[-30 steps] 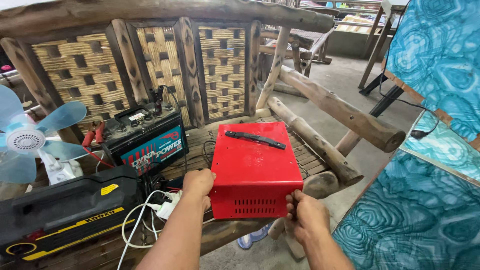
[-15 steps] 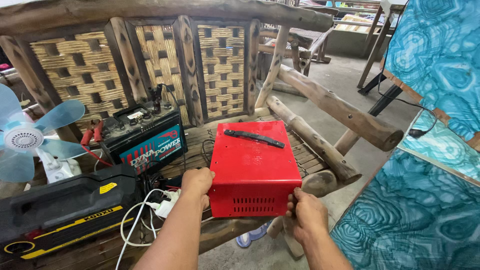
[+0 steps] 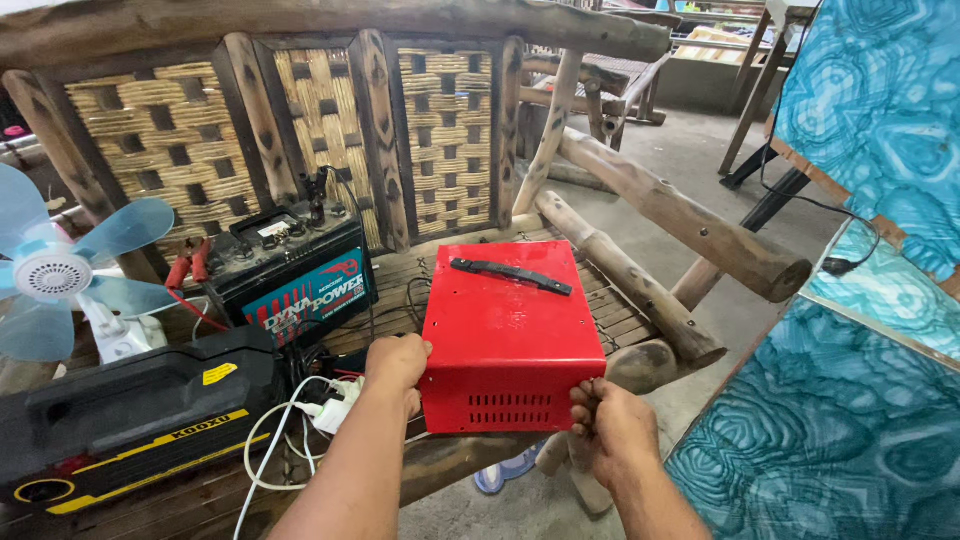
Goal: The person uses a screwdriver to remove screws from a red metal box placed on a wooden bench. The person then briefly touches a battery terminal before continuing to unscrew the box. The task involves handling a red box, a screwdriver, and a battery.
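Two hands bracket one red metal box (image 3: 510, 340), and how they sit against it is what matters here. Starting at the left, we see a pale blue fan (image 3: 45, 275) standing at the edge of the wooden bench (image 3: 640, 300), a long black-and-yellow case (image 3: 130, 420) lying in front of it, and a black car battery (image 3: 290, 275) with red clamps behind that, white cables (image 3: 290, 440) looping between them.

Next comes our left hand (image 3: 395, 365), curled around the box's near left corner, fingers closed on the edge and thumb side up on the lid. The box sits on the bench slats directly ahead of us, between both hands, its vented front face turned toward us. Its black carrying strap (image 3: 510, 275) lies across the far part of the lid, running left to right with a slight downward slant to the right, well beyond either hand.

Our right hand (image 3: 610, 425) grips the near lower right corner, fingertips hooked onto the front face, sitting lower and closer to us than the left. Both hands touch the box, so neither is nearer. Farther right, patterned blue panels (image 3: 850, 420) lean beside the bench.
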